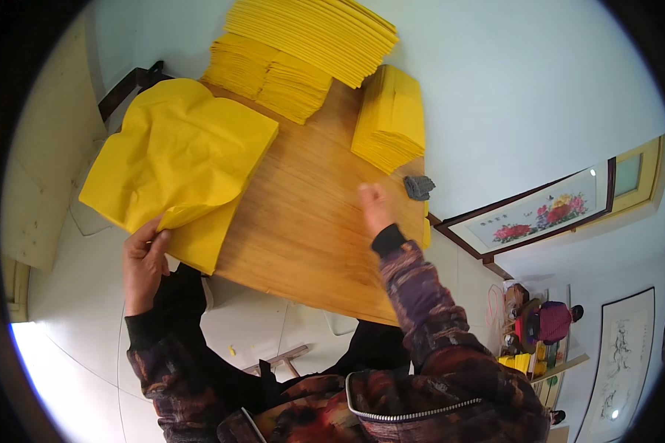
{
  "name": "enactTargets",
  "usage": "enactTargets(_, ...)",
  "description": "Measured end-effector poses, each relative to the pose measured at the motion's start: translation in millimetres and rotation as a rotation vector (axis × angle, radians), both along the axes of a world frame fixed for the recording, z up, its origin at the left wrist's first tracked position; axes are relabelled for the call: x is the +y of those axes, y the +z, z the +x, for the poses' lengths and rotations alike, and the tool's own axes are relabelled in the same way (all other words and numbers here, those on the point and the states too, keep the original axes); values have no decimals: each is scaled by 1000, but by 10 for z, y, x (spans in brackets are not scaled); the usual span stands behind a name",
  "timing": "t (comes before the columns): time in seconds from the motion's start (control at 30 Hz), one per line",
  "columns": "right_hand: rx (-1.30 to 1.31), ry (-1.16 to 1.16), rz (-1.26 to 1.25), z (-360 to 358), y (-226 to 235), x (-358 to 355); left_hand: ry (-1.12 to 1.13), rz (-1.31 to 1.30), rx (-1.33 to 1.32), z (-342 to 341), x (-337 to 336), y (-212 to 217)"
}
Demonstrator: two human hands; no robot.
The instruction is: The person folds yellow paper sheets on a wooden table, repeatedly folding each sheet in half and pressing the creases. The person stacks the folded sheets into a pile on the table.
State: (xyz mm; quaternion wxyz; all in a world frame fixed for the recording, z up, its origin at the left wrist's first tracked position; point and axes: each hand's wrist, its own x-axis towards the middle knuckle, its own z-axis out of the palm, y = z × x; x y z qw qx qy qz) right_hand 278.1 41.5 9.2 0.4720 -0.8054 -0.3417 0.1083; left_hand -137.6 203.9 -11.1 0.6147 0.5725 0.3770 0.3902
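Note:
At the lower edge of a stack of large yellow paper sheets (218,232), my left hand (146,258) pinches the edge of the loose top sheet (177,148) between thumb and fingers. That sheet is crumpled and bulges up over the flat ones beneath. My right hand (375,208) hovers above the right part of the wooden table (303,214), apart from the paper. It is blurred and seen end-on, so its fingers cannot be made out. A dark grey cloth bundle (419,187) lies just beyond it at the table's right edge.
Along the far side are piled folded yellow paper bundles (310,37), a lower pile (266,74) and a thick block (391,118). A framed flower picture (539,210) leans at the right wall. Farther right, a person in a dark red top (553,322) sits near yellow stacks.

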Motion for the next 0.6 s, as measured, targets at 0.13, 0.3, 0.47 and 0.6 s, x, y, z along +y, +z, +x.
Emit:
enactTargets(0.13, -489, -441, -148, 1339, -7, -559, 0, -3, -6, -41, 40, -105)
enactTargets(0.3, -723, -345, -555, 1843, -189, -776, 28, 1, 73, -38, 17, -38)
enactTargets(0.47, -741, -242, -619, 2061, -163, -784, 30, -35, 178, 25, -40, 156)
enactTargets(0.6, -657, -82, -701, 2064, 108, -804, 31, -60, 78, 63, -81, 248)
